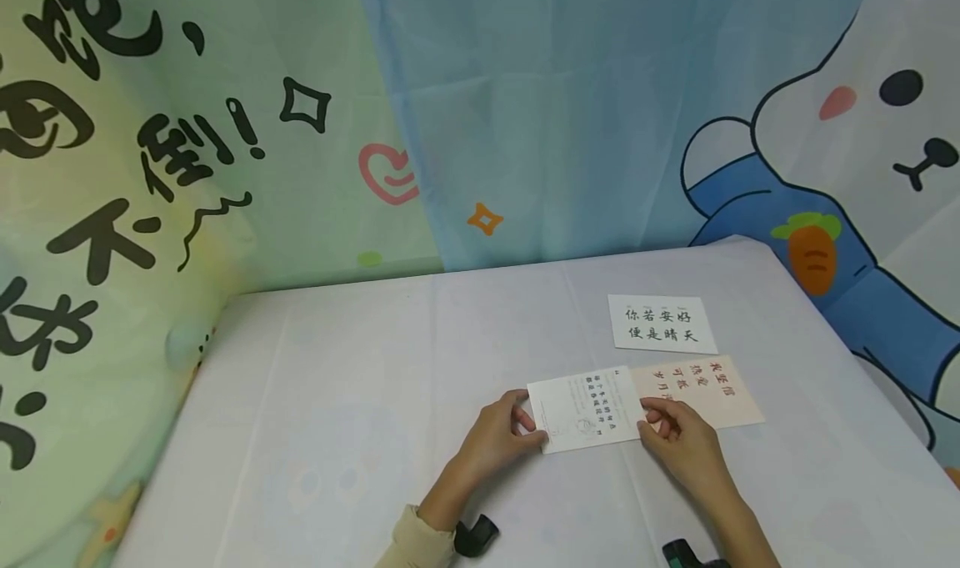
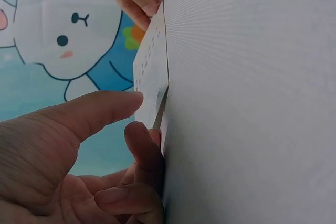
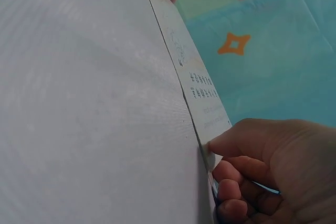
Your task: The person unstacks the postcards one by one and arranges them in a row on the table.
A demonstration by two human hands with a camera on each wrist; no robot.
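Low over the table, a white card (image 1: 573,411) with columns of dark handwriting is held by both hands in the head view. My left hand (image 1: 497,436) pinches its left edge, thumb over the face and fingers at the edge. At the opposite edge, my right hand (image 1: 684,449) pinches the card between thumb and curled fingers. Seen from the right wrist, the thumb lies on the card's (image 3: 197,82) corner. A beige card (image 1: 720,397) with red writing lies partly hidden beneath the held card and right hand. Behind it lies another white card (image 1: 663,324) with two rows of black characters.
The table (image 1: 360,401) is covered with a white cloth and runs back to a printed curtain (image 1: 525,118). A cartoon bear (image 1: 862,134) is printed on the curtain at the right. Black wrist devices (image 1: 476,536) sit on both wrists.
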